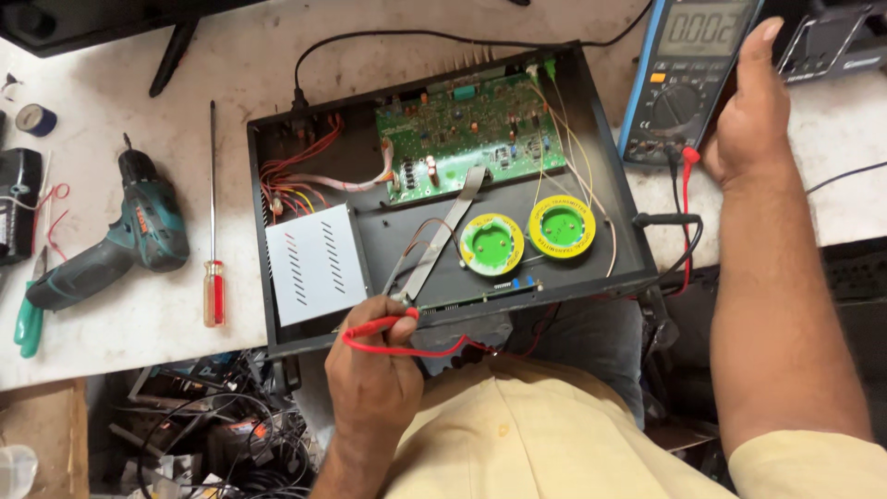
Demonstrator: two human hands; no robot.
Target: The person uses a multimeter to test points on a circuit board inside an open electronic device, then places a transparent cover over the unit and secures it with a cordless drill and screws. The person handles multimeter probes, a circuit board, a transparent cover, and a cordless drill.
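My left hand (370, 365) pinches a red test probe (381, 325), its tip at the front edge of an open black chassis (637, 249), by a flat grey ribbon cable (443, 236). The probe's red lead loops down toward my yellow shirt. Inside the chassis are a green circuit board (471, 129), a white vented metal box (316, 263) and two round yellow-and-green spools (492, 244). My right hand (750, 120) grips the right side of a blue-edged multimeter (679, 74) at the back right, thumb along its edge. A black probe (665, 220) lies beside the chassis.
On the white bench to the left lie a teal cordless drill (120, 240), a long red-handled screwdriver (213, 231), green-handled pliers (30, 323) and a tape roll (35, 118). Tangled cables and parts (212, 425) sit below the bench edge. Dark equipment stands at the back.
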